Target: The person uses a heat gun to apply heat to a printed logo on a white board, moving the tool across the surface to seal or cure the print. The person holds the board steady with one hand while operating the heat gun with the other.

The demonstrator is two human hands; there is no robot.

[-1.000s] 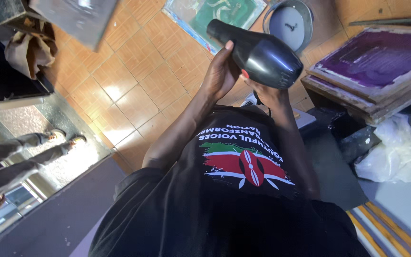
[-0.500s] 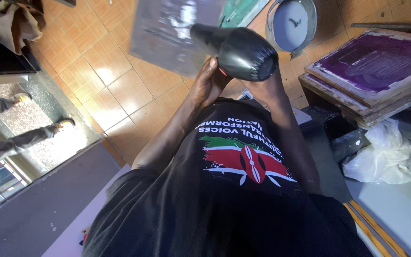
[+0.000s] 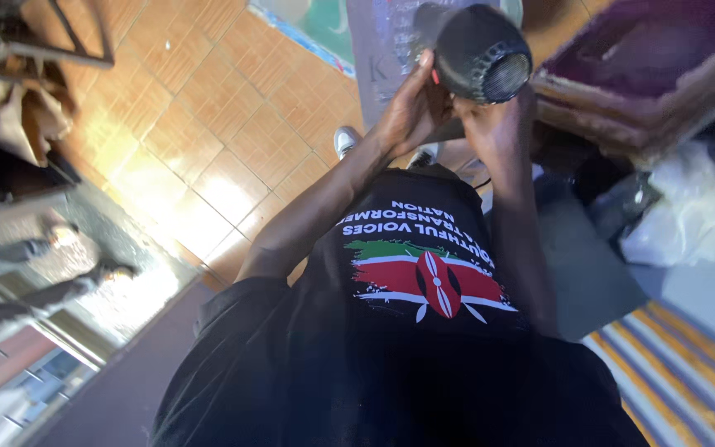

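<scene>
We look down from a head-worn camera at our own two hands raised in front of our chest, both around a black hair dryer (image 3: 475, 51). The hair dryer sits near the top of the view, its round grilled end turned toward us. Our left hand (image 3: 411, 108) is just left of the hair dryer, its fingers curled closed against the dryer's body. Our right hand (image 3: 490, 124) is directly below the hair dryer, wrapped where the handle would be; the handle itself is hidden, so we cannot tell exactly how that hand closes.

Below the hair dryer hangs our black T-shirt (image 3: 407, 331), printed with a flag design in green, red, black and white with a shield in its middle. Behind the hair dryer, touching it in the view, is a clear plastic sheet (image 3: 382, 50), shiny and wrinkled. Right of the hair dryer is a stack of wooden-framed printing screens (image 3: 647, 74) stained purple. Further right and lower than the hair dryer lies a crumpled white plastic bag (image 3: 697, 215). Well below the hair dryer, at the lower right, is a striped cloth (image 3: 672, 372) in orange, blue and white. Left of the hair dryer spreads an orange tiled floor (image 3: 208, 132), with a bright patch of sunlight. One white shoe (image 3: 345, 141) shows on the tiles, just below and left of the hair dryer.
</scene>
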